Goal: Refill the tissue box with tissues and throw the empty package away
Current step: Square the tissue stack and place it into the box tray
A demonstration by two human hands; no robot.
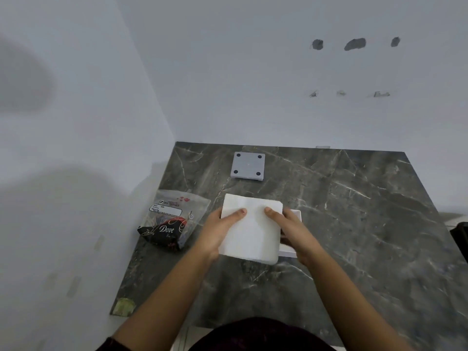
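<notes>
A thick white stack of tissues [252, 230] is held between both hands above the dark marble table [354, 224]. My left hand [217, 230] grips its left edge with the thumb on top. My right hand [291, 228] grips its right edge the same way. Under the stack, a white tissue box [293, 235] shows only along its right side; the rest is hidden. The square box lid or base [248, 165], grey with dark corner pads, lies farther back. The empty clear tissue package [169, 219] with black print lies crumpled to the left.
White walls meet at a corner along the table's left and back edges. A dark object [459, 239] pokes in at the right edge of view. A greenish patch [124, 306] marks the table's near left corner.
</notes>
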